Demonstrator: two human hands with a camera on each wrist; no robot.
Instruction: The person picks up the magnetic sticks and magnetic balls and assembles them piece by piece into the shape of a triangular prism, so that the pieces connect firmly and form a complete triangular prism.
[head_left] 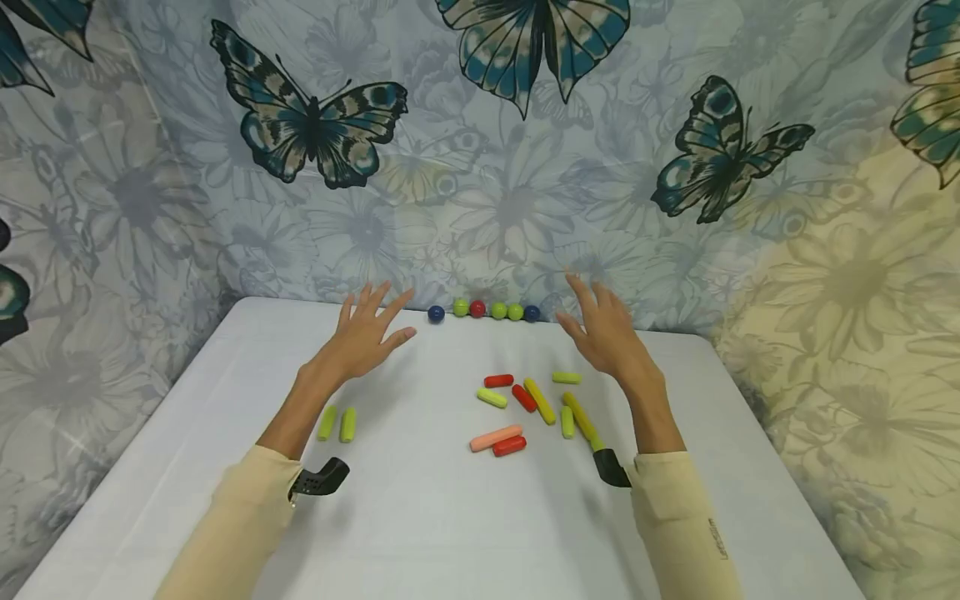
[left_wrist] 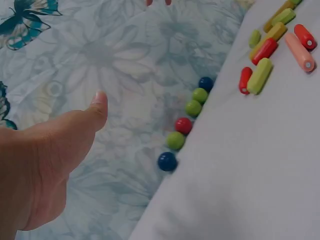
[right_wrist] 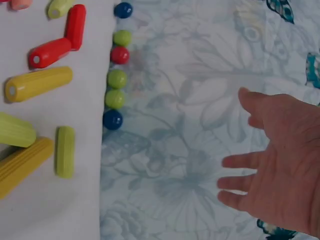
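Both hands hover above a white table (head_left: 420,517), fingers spread, holding nothing. My left hand (head_left: 369,332) floats over the table's far left part, my right hand (head_left: 604,332) over the far right. A row of several balls (head_left: 483,311), blue, green and red, lies along the table's back edge between the hands (left_wrist: 184,126) (right_wrist: 116,79). Several short sticks (head_left: 525,404), red, yellow, green and pink, lie scattered below the right hand (left_wrist: 272,47) (right_wrist: 37,82). Two green sticks (head_left: 337,423) lie side by side beside my left forearm.
A cloth with butterflies and flowers (head_left: 480,150) hangs right behind the table and along both sides. A black wrist mount (head_left: 321,479) shows at the left sleeve and another black mount (head_left: 611,467) at the right sleeve.
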